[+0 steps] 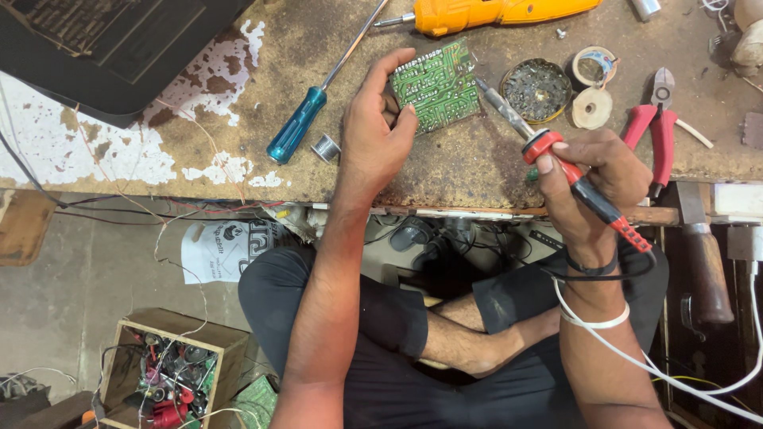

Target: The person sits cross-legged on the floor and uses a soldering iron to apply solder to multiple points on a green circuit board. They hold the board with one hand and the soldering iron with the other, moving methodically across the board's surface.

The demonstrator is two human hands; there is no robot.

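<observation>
Now a green circuit board is being steadied between the closed fingers of the left hand, while a soldering iron, gripped in the right hand, is being tipped against its near edge, probably needing precise aim.

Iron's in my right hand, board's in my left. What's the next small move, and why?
Probably ease the soldering iron tip a little further left onto the green circuit board: the left hand holds it tilted, and the tip sits at its right edge.
</observation>
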